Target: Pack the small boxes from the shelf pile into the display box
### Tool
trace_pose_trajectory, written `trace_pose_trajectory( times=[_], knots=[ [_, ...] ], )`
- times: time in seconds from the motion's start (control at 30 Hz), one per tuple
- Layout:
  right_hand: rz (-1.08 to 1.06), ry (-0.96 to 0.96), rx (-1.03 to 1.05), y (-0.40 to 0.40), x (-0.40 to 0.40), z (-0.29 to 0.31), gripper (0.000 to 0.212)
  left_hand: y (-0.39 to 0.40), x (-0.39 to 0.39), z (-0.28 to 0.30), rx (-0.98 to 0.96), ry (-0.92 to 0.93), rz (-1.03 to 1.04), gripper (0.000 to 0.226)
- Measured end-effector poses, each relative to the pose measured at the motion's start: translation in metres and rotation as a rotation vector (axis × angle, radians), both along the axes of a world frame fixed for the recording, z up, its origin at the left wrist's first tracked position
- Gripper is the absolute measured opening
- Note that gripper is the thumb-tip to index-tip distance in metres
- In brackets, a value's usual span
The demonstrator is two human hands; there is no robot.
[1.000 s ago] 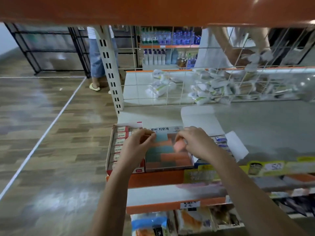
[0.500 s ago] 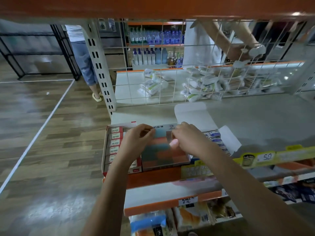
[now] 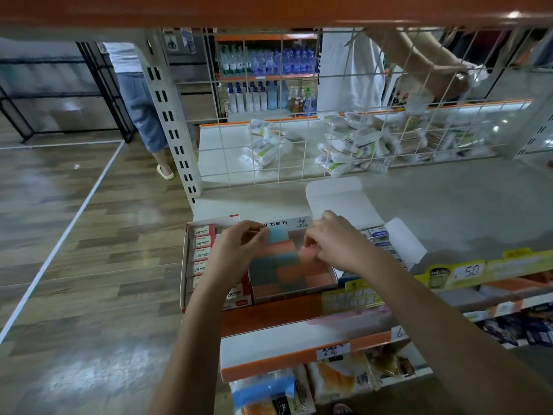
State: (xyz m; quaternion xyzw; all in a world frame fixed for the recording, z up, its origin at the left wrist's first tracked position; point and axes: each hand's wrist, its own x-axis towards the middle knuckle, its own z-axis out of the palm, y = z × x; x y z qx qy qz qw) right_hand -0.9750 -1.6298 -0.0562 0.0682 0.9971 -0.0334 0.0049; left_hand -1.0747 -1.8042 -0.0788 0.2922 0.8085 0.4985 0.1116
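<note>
Both hands cover the back of the display box (image 3: 291, 274), so its far row and part of its printed flap are hidden. It sits at centre frame on the shelf (image 3: 449, 211), packed with blurred teal and orange small boxes. The left hand (image 3: 236, 250) pinches a light-blue box (image 3: 276, 235) at the back-left corner; the right hand (image 3: 335, 241) pinches a pink box (image 3: 308, 253) just right of it.
</note>
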Motion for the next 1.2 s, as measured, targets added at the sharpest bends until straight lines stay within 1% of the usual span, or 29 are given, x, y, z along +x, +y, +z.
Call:
trace_pose_trajectory(
  times=[0.1, 0.17, 0.27, 0.4, 0.5, 0.6, 0.67, 0.73, 0.87, 0.97, 1.13, 1.2],
  knots=[
    [-0.015, -0.006, 0.007, -0.003, 0.003, -0.002, 0.034, 0.002, 0.000, 0.001, -0.028, 0.013, -0.013, 0.007],
    [-0.009, -0.024, 0.004, -0.002, 0.003, -0.002, 0.035, 0.004, -0.001, 0.002, -0.069, 0.032, -0.014, 0.011],
    [0.002, -0.036, 0.016, 0.000, 0.003, -0.003, 0.033, 0.010, -0.002, 0.006, -0.171, 0.129, -0.027, 0.019],
    [0.006, 0.007, 0.058, 0.000, 0.002, -0.007, 0.032, 0.027, -0.001, 0.014, -0.269, 0.262, -0.054, 0.022],
    [0.005, 0.036, 0.006, 0.005, 0.003, -0.004, 0.032, 0.042, 0.001, 0.015, -0.365, 0.291, -0.087, 0.023],
    [-0.063, 0.139, -0.107, 0.011, 0.010, 0.001, 0.030, 0.052, 0.001, 0.011, -0.416, 0.282, -0.057, 0.022],
    [-0.154, 0.233, -0.180, 0.014, 0.018, 0.004, 0.027, 0.056, 0.001, 0.009, -0.430, 0.290, -0.011, 0.021],
    [-0.240, 0.261, -0.219, 0.016, 0.026, 0.007, 0.029, 0.058, 0.004, 0.007, -0.454, 0.322, 0.000, 0.022],
    [-0.356, 0.234, -0.325, 0.010, 0.037, 0.010, 0.036, 0.060, 0.013, -0.001, -0.429, 0.389, -0.030, 0.021],
    [-0.387, 0.163, -0.353, 0.004, 0.041, 0.011, 0.038, 0.061, 0.018, -0.004, -0.424, 0.389, -0.031, 0.020],
    [-0.414, 0.122, -0.352, -0.001, 0.042, 0.009, 0.021, 0.061, 0.022, -0.003, -0.382, 0.361, 0.001, 0.021],
    [-0.417, 0.121, -0.346, -0.001, 0.041, 0.009, 0.017, 0.062, 0.024, -0.002, -0.377, 0.352, -0.004, 0.021]
  ],
)
